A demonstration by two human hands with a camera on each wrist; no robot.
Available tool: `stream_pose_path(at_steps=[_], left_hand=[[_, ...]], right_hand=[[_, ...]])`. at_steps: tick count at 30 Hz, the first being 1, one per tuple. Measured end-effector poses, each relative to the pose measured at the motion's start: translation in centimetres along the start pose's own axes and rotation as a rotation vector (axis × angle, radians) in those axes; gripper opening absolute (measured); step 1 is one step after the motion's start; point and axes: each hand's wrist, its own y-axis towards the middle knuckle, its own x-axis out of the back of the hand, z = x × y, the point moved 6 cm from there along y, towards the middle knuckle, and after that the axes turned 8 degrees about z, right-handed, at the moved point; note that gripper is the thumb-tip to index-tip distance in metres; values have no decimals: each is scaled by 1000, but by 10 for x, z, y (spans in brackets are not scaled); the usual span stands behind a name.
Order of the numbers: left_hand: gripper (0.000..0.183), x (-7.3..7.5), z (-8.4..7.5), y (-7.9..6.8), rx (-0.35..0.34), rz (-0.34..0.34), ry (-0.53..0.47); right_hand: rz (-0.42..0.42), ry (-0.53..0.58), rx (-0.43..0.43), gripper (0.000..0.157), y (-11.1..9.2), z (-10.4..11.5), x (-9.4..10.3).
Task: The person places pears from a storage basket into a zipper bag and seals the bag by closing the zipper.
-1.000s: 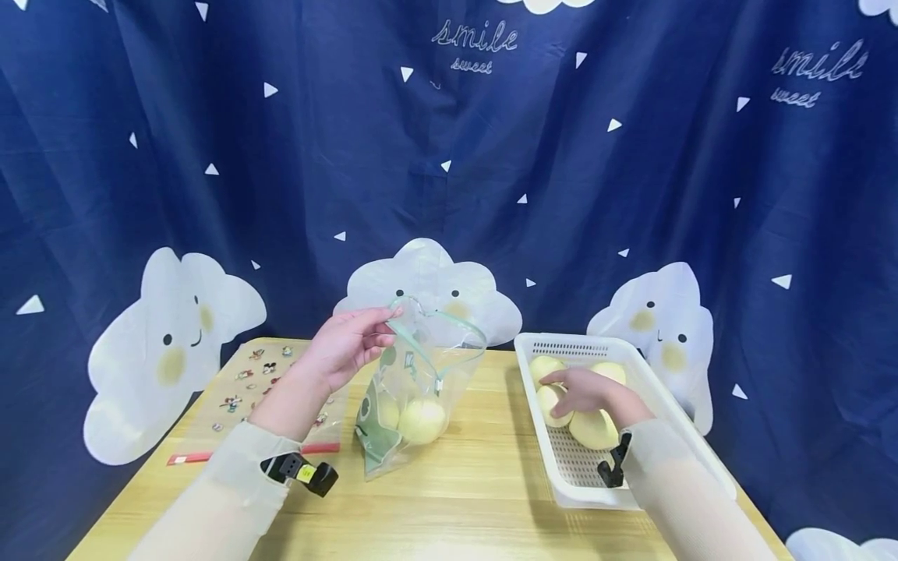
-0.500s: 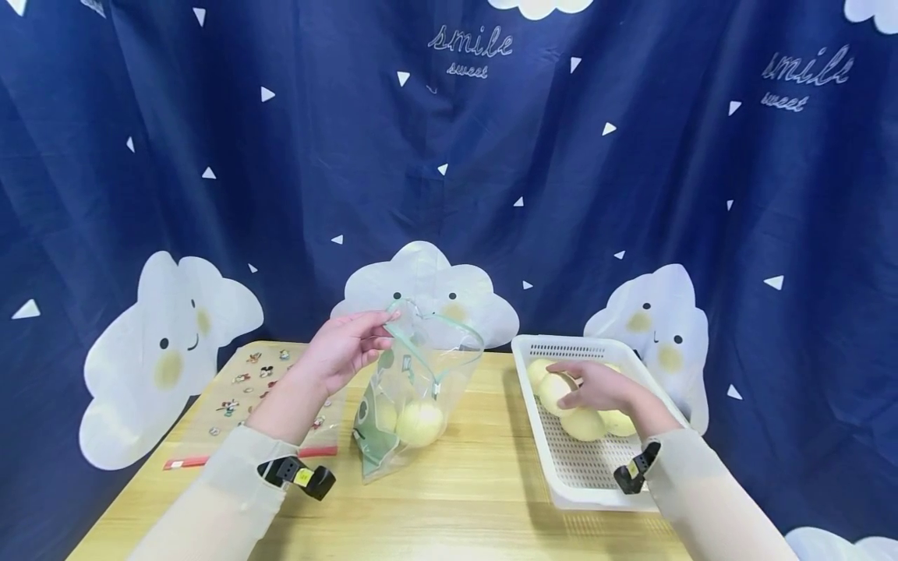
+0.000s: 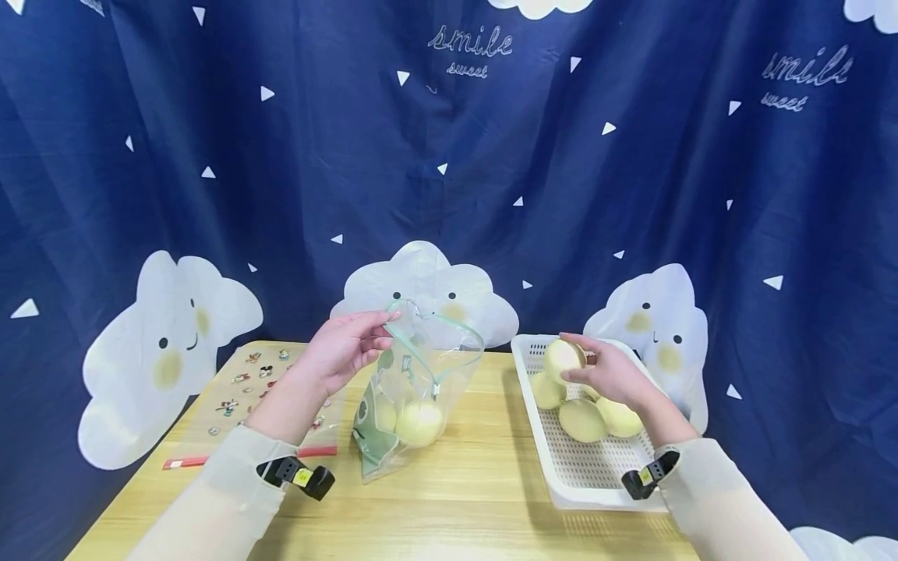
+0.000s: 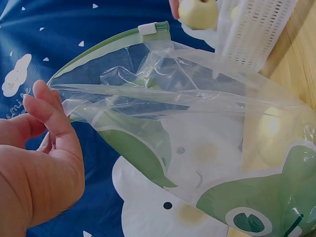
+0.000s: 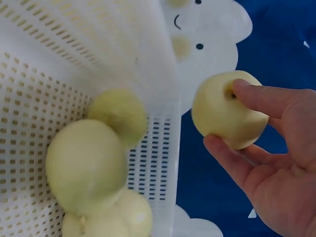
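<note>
In the head view my left hand [image 3: 351, 347] pinches the rim of a clear zip bag [image 3: 459, 374] printed with a green cartoon figure. The bag stands with its mouth spread, and pale yellow pears [image 3: 419, 423] lie in its bottom. My right hand [image 3: 613, 372] holds a round pale yellow pear [image 3: 563, 360] above the far left part of a white plastic basket [image 3: 554, 475]. In the right wrist view, thumb and fingers grip that pear [image 5: 224, 111] from opposite sides. Several more pears [image 3: 582, 421] lie in the basket beneath.
A flat clear bag [image 3: 235, 397] with small cartoon prints and a red slider strip [image 3: 189, 462] lies on the left of the wooden table [image 3: 435, 514]. Behind the table hangs a dark blue curtain [image 3: 449, 202] with white clouds.
My right hand has taken hold of a pear among the others and lifted it up from the basket floor. The other pears have shifted. The left hand stays at the bag's rim.
</note>
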Motion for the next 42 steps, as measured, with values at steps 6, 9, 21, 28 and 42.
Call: stream_pose_path(at_steps=[6,9,21,28,42], left_hand=[[17,0,-1,0,1,2,-7],[19,0,-2,-1,-4,2,-9],[20,3,-5,-3,-7,3,-3],[19,3,-5,-4,-3,3,5],[19,1,-4,-4,12,14,13]], right_hand=[[-73,17,-9,74,2,17,4],[-84,34,5,74,3,30,4],[-58,180,145,76,3,103,-7],[-31,215,202,74,10,139,-20],[71,240,309,73,35,183,-60]])
